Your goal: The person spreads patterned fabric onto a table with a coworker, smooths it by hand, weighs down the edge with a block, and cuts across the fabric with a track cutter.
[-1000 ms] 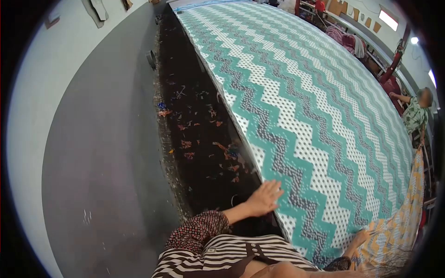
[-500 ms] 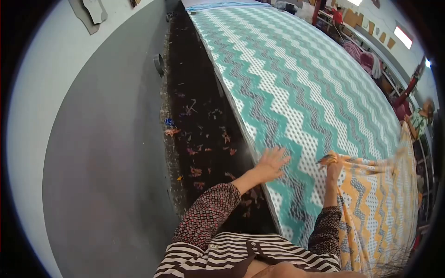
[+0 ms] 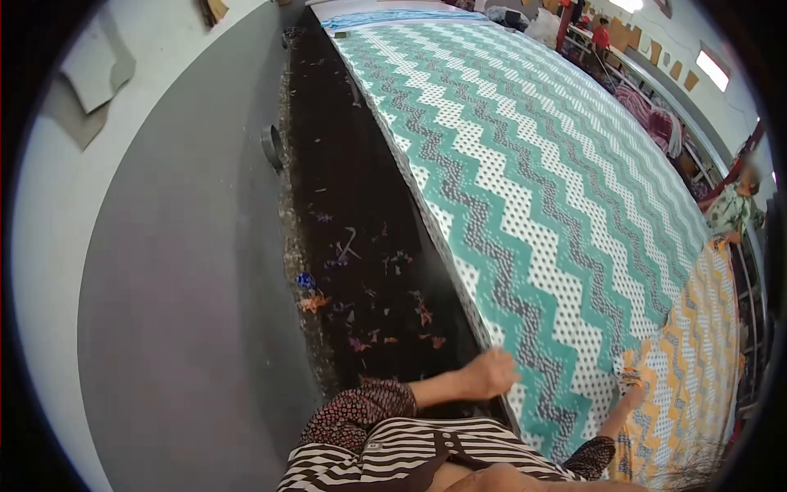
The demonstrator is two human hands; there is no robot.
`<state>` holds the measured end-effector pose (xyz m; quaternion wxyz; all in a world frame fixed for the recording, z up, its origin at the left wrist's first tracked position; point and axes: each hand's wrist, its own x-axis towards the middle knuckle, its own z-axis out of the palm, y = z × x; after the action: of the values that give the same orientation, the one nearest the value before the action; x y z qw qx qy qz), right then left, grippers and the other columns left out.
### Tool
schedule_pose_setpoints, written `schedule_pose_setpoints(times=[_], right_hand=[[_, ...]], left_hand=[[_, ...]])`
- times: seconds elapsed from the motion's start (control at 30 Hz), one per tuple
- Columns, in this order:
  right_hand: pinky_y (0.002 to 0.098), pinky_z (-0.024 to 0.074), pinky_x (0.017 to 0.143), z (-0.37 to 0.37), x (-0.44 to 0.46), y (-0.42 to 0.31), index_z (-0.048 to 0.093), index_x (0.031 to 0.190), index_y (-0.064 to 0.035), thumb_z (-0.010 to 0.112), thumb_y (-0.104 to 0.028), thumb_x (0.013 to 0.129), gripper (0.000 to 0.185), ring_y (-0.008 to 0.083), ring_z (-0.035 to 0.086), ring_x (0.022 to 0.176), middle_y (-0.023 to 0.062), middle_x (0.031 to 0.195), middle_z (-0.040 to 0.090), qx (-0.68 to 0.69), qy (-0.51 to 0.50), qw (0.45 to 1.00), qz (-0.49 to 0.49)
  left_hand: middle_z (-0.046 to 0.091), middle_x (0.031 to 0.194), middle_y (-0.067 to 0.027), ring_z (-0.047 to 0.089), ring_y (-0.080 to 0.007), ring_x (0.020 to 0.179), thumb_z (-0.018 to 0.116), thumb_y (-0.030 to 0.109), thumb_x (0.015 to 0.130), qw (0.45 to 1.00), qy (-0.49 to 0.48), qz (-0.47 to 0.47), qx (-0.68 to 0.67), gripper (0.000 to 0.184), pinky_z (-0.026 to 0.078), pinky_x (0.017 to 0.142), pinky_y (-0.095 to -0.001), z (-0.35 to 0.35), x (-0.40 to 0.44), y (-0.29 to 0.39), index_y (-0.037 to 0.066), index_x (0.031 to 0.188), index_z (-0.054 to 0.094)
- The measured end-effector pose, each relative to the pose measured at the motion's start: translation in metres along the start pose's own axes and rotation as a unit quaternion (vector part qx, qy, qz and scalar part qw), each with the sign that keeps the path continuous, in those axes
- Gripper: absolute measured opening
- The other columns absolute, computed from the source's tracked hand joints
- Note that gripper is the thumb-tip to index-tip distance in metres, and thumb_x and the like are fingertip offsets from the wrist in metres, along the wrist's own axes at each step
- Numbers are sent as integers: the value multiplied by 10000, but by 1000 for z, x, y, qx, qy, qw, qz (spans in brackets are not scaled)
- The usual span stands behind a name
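A long layer of green and white zigzag fabric [image 3: 525, 230] covers the table. My left hand [image 3: 489, 375] is over its left edge, fingers curled in and slightly blurred; whether they hold anything is hidden. Lower right, my right hand [image 3: 631, 397] grips a bunched edge of yellow-orange zigzag fabric [image 3: 684, 369], which lies over the right part of the green fabric. On the far right side, a co-worker [image 3: 735, 209] in a patterned top stands at the other end of the yellow-orange fabric.
Colourful scraps [image 3: 357, 344] litter the dark floor [image 3: 328, 180] left of the table. A grey wall panel [image 3: 164, 287] fills the left side. Another person in red [image 3: 601, 34] is far back right, near piled striped cloth [image 3: 648, 111].
My right hand rose with the yellow-orange fabric bunched in it, then came back down to the lower right. My left hand, earlier spread on the green fabric, has curled and shifted down.
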<state>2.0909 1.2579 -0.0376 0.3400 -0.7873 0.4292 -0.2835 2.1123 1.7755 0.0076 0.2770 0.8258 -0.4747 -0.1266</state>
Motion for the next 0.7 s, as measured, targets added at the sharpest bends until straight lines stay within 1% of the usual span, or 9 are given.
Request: schedule_pose_setpoints(times=[0.07, 0.17, 0.23, 0.37, 0.43, 0.5, 0.6, 0.67, 0.7], right_hand=[[371, 436, 593, 26, -1, -30, 639, 839, -3, 486, -192, 888, 248, 234, 555, 654, 93, 752, 622, 43, 24, 998, 31], [365, 432, 589, 88, 2, -81, 643, 842, -2, 484, -186, 885, 247, 225, 551, 649, 96, 753, 623, 92, 29, 995, 34], [361, 429, 586, 142, -7, -134, 645, 843, -1, 482, -182, 884, 246, 218, 549, 646, 99, 753, 623, 120, 12, 992, 39], [330, 414, 567, 224, -22, -227, 648, 829, 8, 480, -181, 880, 258, 191, 537, 640, 99, 777, 629, 127, 31, 991, -7], [310, 409, 555, 256, -1, -234, 655, 835, 6, 470, -170, 889, 262, 176, 521, 632, 94, 798, 637, 124, -9, 992, -1], [286, 414, 556, 284, -19, -275, 661, 861, -3, 460, -183, 904, 274, 169, 519, 637, 92, 803, 641, 254, -28, 962, -95], [282, 397, 532, 333, -39, -320, 664, 866, -3, 450, -196, 916, 292, 158, 510, 639, 90, 836, 643, 268, 18, 963, 28], [335, 473, 748, 369, -59, -348, 662, 942, -14, 454, -110, 868, 240, 229, 565, 768, 116, 950, 641, 197, 29, 971, 133], [333, 464, 728, 388, -65, -363, 663, 931, -15, 456, -119, 869, 240, 222, 556, 754, 114, 942, 639, 166, 36, 976, 138]], left_hand=[[459, 1271, -187, 442, -336, 1168, 586, 235, 808, 954, 287, -6, 91, 390, 298, 970, -535, -39, 0, -71, 87, 1166, 547], [430, 1318, -203, 408, -358, 1212, 577, 289, 820, 945, 230, -122, 196, 451, 279, 977, -557, -79, -19, -174, 88, 1220, 527], [416, 1339, -194, 392, -345, 1235, 598, 316, 810, 960, 184, -18, 210, 496, 275, 981, -532, -91, -39, -216, 87, 1241, 506], [507, 1172, -123, 465, -283, 1113, 662, 198, 761, 983, 166, 67, 41, 406, 345, 915, -441, -118, -55, -246, 94, 1140, 559], [523, 1116, -103, 484, -268, 1050, 665, 169, 752, 965, 238, 97, 54, 352, 371, 881, -427, -150, -52, -277, 97, 1089, 591], [529, 1112, -106, 493, -281, 1043, 661, 171, 755, 950, 292, 78, 78, 314, 386, 863, -434, -193, -55, -322, 102, 1057, 611], [505, 1186, -120, 439, -318, 1138, 642, 230, 780, 950, 298, 7, 97, 387, 339, 940, -467, -275, -60, -419, 106, 1140, 569], [493, 1215, -125, 412, -329, 1176, 626, 262, 798, 945, 296, -46, 134, 406, 317, 966, -479, -317, -74, -473, 110, 1167, 552], [479, 1240, -127, 387, -333, 1202, 608, 290, 808, 941, 278, -78, 175, 405, 296, 981, -488, -330, -80, -503, 115, 1168, 543]])
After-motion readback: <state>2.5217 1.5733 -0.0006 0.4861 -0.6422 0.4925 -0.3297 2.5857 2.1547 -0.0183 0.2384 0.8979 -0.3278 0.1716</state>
